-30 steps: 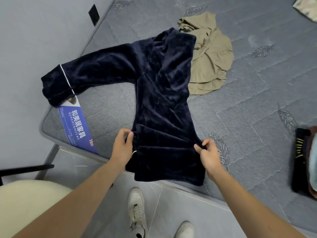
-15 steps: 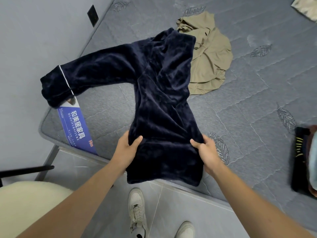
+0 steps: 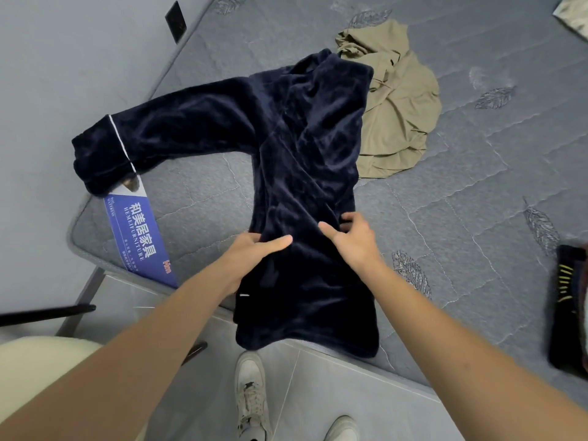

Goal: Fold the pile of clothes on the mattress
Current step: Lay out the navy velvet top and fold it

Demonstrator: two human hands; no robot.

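Navy velvet top [image 3: 305, 173] on mattress [image 3: 477, 202], left hand [image 3: 251, 256] grip pinching its fabric, right hand [image 3: 353, 240] grip pinching mid-body, hem overhanging edge.

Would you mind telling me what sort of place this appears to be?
Probably a bedroom: a bare quilted mattress on a metal frame, clothes lying on it, a tiled floor below.

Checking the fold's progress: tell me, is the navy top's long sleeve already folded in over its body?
No, the navy top's sleeve lies stretched out sideways toward the mattress edge.
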